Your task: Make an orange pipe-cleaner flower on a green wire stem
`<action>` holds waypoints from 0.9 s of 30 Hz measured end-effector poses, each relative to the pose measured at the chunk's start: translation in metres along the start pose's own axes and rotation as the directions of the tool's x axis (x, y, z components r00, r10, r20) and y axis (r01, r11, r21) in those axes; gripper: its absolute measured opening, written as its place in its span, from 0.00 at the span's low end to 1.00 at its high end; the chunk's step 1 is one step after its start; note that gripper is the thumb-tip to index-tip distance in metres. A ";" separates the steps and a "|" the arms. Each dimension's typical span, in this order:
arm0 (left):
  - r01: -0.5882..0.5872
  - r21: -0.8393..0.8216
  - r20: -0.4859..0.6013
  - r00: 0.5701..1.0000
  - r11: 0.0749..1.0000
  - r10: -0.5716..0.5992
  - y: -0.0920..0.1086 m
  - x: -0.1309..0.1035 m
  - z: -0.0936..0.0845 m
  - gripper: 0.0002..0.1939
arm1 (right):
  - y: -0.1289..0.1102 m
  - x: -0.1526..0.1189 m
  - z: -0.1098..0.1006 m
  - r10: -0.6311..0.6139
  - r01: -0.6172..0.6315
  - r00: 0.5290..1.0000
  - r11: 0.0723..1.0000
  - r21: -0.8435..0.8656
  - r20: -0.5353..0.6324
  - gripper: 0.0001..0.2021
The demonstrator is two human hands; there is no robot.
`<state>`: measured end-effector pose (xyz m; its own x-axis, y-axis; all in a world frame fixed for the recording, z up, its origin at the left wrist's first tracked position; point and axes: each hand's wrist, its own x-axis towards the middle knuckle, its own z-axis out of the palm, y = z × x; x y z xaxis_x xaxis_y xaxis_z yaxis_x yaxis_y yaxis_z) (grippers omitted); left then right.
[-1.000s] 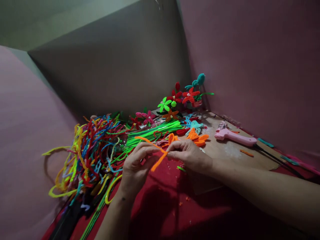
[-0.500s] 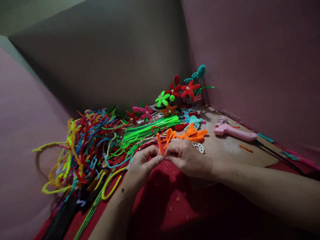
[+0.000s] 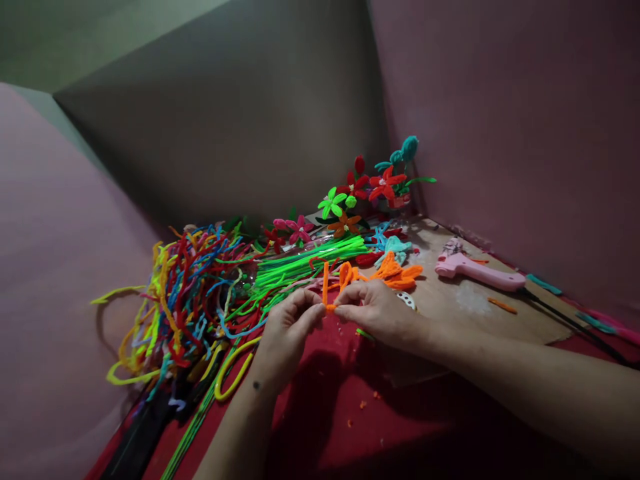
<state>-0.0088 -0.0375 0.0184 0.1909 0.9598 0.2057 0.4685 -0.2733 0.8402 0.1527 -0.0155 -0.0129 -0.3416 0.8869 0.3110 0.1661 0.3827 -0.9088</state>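
Between my two hands is an orange pipe cleaner (image 3: 325, 283), one end standing upright and a short stretch running sideways between the fingertips. My left hand (image 3: 295, 323) pinches it from the left with thumb and forefinger. From the right, my right hand (image 3: 373, 310) pinches the other side, fingers curled. Just behind the hands lie orange looped petal shapes (image 3: 395, 272). A bundle of bright green pipe cleaners (image 3: 310, 257) lies further back. Yellow-handled scissors (image 3: 233, 367) rest beside my left wrist, partly hidden by it.
A heap of mixed-colour pipe cleaners (image 3: 185, 293) fills the left. Finished pipe-cleaner flowers (image 3: 333, 202) stand at the back. A pink glue gun (image 3: 477, 270) with a black cord lies on a brown board (image 3: 450, 307) at right. Orange scraps (image 3: 363, 405) dot the red surface.
The view has shifted slightly, so everything sits a little further right. My fingertips have drawn slightly apart, and a sideways stretch of orange pipe cleaner now shows between them.
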 end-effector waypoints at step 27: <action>-0.168 0.394 0.071 0.986 0.904 0.153 0.010 -0.009 -0.004 0.08 | -0.016 -0.005 -0.012 -0.574 0.523 0.814 0.653 -0.548 0.091 0.08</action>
<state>-0.0089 -0.0489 0.0269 0.3212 0.8998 0.2953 0.7308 -0.4338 0.5270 0.1629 -0.0226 0.0033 -0.4578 0.4782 0.7495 0.4365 0.8553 -0.2791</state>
